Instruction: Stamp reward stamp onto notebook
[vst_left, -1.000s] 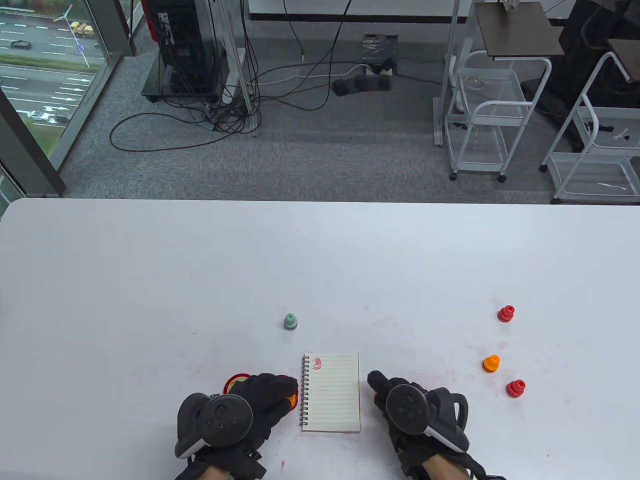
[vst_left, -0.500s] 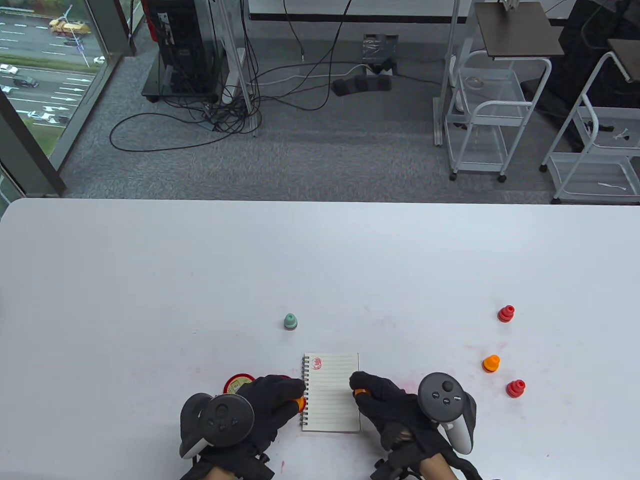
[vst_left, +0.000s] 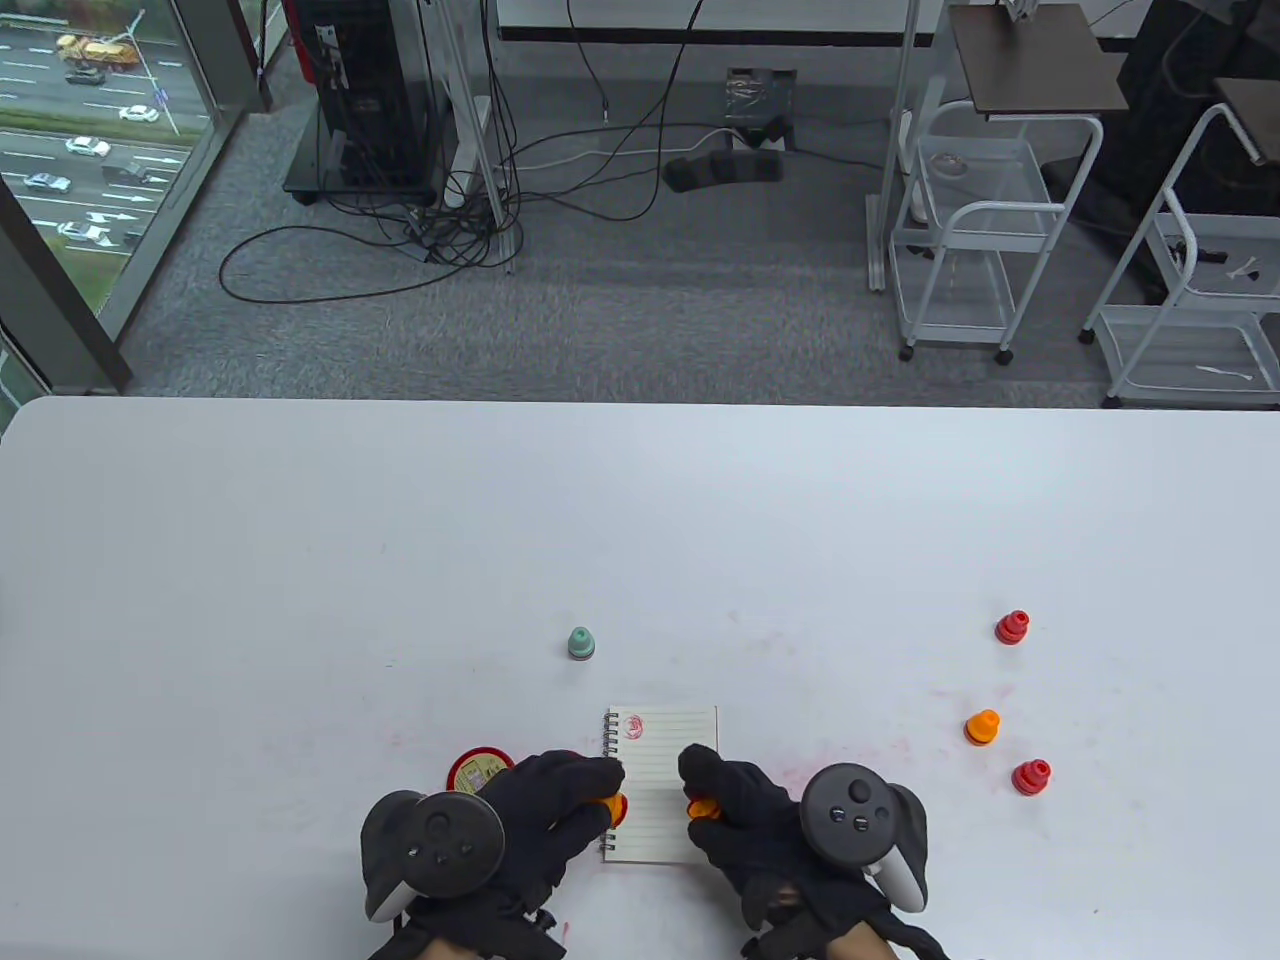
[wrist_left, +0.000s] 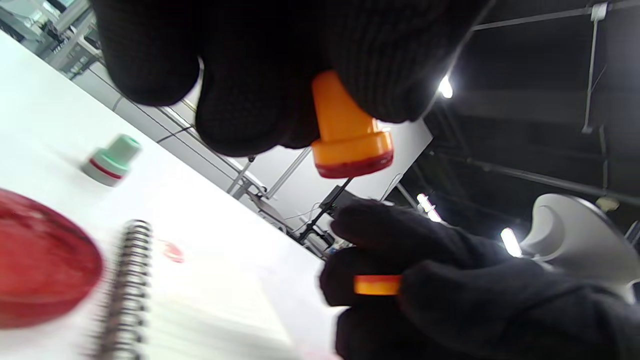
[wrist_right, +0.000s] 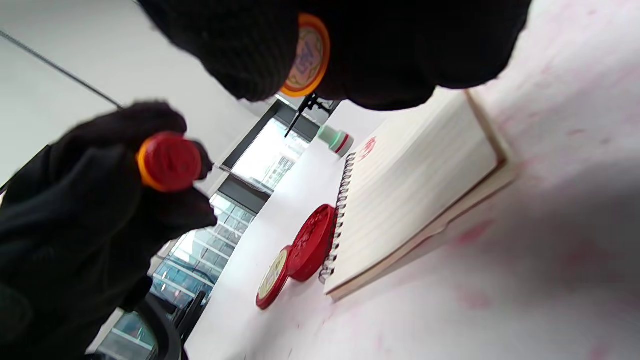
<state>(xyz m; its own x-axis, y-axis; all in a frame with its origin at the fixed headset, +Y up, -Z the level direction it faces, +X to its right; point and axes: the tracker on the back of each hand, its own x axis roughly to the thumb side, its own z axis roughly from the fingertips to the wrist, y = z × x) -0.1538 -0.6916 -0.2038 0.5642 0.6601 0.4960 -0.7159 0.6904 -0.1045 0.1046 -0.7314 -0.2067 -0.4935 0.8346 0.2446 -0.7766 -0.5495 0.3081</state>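
Note:
A small spiral notebook (vst_left: 665, 790) lies open near the table's front edge, with one red stamp mark (vst_left: 632, 726) at its top left. My left hand (vst_left: 603, 792) pinches an orange stamp (vst_left: 612, 806) by its handle, just above the notebook's spiral edge. In the left wrist view the orange stamp (wrist_left: 350, 135) hangs with its red inked face down, clear of the paper. My right hand (vst_left: 700, 792) hovers over the page's right half and pinches the stamp's orange cap (vst_left: 703, 808), which shows as a labelled cap (wrist_right: 307, 55) in the right wrist view.
A red ink pad (wrist_right: 310, 247) and its labelled lid (vst_left: 476, 770) lie left of the notebook. A green stamp (vst_left: 581, 643) stands behind it. Two red stamps (vst_left: 1012, 627) (vst_left: 1031, 776) and an orange stamp (vst_left: 983, 727) stand at the right. Pink ink smudges mark the table (vst_left: 300, 560).
My left hand has carried the orange stamp right, from the ink pad to the notebook's spiral edge. My right hand has moved left over the page with the cap.

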